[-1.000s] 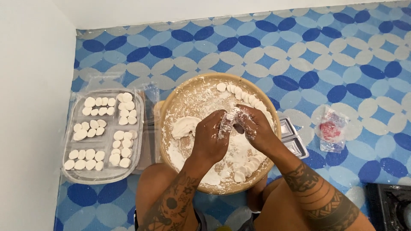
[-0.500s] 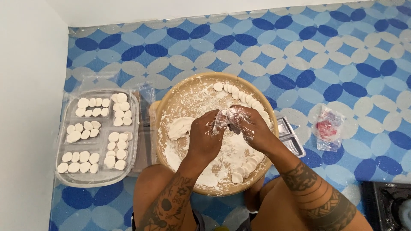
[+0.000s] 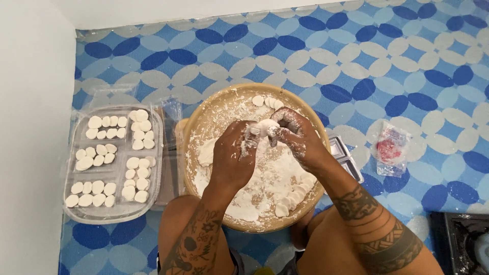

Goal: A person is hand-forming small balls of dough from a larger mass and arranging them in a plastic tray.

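We are pinching one dough piece (image 3: 266, 126) between both floury hands, left hand (image 3: 235, 153) and right hand (image 3: 297, 133); the clear tray (image 3: 155, 153) is nearly filling up, though many cut pieces (image 3: 291, 196) are waiting in the wooden bowl (image 3: 204, 119).

L hand (image 3: 235, 153) & R hand (image 3: 295, 133) close together, floured fingers (image 3: 253, 133) pinched inward.

Two hands, the left hand (image 3: 235, 155) and the right hand (image 3: 297, 135), share one dough piece (image 3: 266, 126). There is one round wooden bowl (image 3: 214, 109), one clear tray (image 3: 81, 216) with six groups of white pieces, and one small plastic bag (image 3: 389, 149).
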